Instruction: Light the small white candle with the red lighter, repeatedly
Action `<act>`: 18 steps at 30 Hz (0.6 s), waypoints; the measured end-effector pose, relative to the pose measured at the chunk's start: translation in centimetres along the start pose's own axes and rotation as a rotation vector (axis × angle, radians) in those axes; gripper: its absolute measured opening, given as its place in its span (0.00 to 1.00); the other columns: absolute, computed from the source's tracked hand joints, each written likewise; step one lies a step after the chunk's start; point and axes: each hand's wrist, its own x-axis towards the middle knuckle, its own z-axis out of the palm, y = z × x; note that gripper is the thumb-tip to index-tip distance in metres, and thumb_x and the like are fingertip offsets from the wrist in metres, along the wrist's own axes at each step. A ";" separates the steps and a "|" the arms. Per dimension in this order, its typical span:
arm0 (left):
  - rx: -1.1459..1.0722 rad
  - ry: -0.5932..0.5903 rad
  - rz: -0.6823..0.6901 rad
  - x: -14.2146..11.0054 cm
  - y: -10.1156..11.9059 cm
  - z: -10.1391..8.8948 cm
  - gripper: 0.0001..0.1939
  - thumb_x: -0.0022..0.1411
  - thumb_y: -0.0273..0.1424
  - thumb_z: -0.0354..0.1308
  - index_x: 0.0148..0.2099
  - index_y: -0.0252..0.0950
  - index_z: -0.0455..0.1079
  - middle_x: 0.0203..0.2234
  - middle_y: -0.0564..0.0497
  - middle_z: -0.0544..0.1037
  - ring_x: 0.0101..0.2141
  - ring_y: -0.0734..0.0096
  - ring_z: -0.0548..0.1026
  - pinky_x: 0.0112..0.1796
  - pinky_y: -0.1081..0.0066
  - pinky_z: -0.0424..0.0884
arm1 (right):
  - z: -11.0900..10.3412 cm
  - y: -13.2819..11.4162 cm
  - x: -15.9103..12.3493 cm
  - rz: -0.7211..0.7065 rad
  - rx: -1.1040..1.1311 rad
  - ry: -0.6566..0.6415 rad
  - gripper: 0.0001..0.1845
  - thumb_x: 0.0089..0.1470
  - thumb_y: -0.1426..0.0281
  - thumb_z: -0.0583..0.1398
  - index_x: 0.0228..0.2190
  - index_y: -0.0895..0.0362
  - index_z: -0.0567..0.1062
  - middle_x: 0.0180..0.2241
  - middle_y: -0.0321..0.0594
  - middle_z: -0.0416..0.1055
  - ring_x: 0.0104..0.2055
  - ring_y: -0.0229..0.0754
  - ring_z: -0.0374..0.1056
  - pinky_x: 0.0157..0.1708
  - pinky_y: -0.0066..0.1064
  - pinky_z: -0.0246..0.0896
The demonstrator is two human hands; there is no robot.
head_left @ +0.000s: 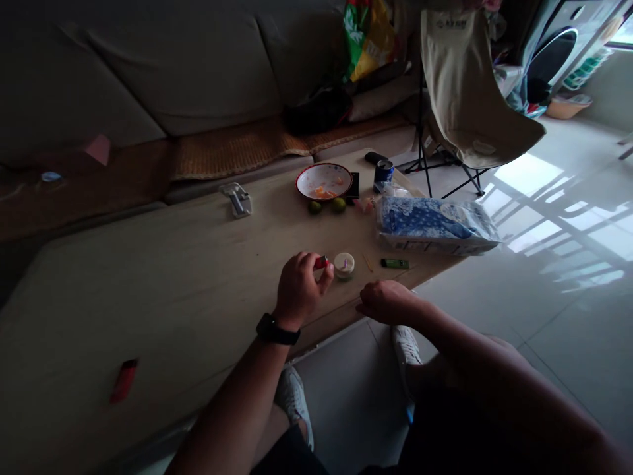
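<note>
My left hand (299,285), with a dark watch on its wrist, is closed around a red lighter (322,262) whose metal end points toward a small round candle (344,264). The candle is pale, with a short purplish wick, and stands on the table just right of my fingers. My right hand (388,298) is curled at the table's near edge, apart from the candle; its palm side is hidden, so whether anything is in it does not show. A thin stick (367,262) and a green lighter-like object (394,263) lie beyond it.
On the long table (163,277) are a bowl with orange pieces (316,175), two green fruits, a blue can (383,174), a plastic-wrapped blue pack (438,224), a clear holder (238,200) and a red box-like object (123,381). A folding chair (475,99) stands right.
</note>
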 end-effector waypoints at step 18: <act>0.157 -0.058 0.123 0.9 0.8 1.0 0.10 0.65 0.39 0.55 0.34 0.40 0.63 0.30 0.46 0.72 0.35 0.57 0.69 0.38 0.59 0.63 | 0.0 0.5 -0.4 -0.019 0.008 -0.005 0.14 0.65 0.63 0.57 0.39 0.58 0.80 0.39 0.48 0.79 0.41 0.46 0.76 0.40 0.30 0.65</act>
